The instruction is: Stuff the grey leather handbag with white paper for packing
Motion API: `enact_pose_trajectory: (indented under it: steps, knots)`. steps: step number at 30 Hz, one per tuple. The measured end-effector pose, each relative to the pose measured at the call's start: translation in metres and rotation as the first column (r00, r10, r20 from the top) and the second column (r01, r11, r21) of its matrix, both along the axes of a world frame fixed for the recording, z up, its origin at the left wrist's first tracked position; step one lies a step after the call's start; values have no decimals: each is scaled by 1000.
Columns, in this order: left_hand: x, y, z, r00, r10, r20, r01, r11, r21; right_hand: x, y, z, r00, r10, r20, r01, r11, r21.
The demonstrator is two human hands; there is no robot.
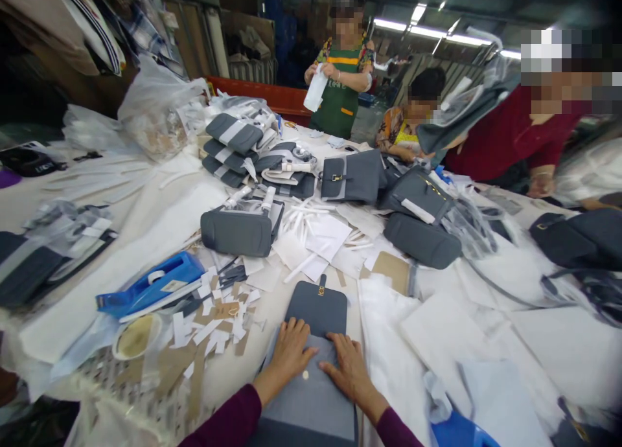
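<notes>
A dark grey bag lies flat at the near edge of the table, its flap folded away from me. A small gold clasp sits on a tab at the flap's far end, and a round pale snap shows on the body. My left hand rests on the bag's left side, fingers spread near the flap's fold. On the right side lies my right hand, palm down, fingers apart. Neither hand grips anything. The underside of the bag is hidden.
Several finished-looking grey bags stand or lie across the table's middle. Left are a blue tape dispenser, a tape roll and paper scraps. White sheets cover the right. Co-workers stand or sit at the far side.
</notes>
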State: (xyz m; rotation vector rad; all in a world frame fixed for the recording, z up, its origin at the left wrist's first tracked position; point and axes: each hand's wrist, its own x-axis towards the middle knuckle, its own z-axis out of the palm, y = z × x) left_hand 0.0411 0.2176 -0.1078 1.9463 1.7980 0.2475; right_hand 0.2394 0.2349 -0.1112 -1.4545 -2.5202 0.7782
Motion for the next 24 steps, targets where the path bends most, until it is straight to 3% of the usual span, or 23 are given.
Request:
enact_pose_trajectory:
  steps: [5,8,12,16,20,24]
  knots:
    - [-2,1,-4,999,29,39,-26,996,-80,2,54,8,999,32,-40,-30,998,48]
    - [-3,2,-5,998,39,51,-32,991,-133,-5,113,14,996,-84,30,78,982,171]
    - [-3,3,-2,997,47,60,-33,977,-209,-7,200,15,932,-310,187,231,906,354]
    - [-4,5,4,996,67,64,-46,959,-280,1,265,7,891,-375,256,236,863,446]
    - [-5,7,0,992,82,95,-48,947,-317,2,299,-1,888,-311,339,115,864,490]
    - [-4,6,-6,992,80,101,-44,948,-316,2,311,-4,880,-256,400,13,855,519]
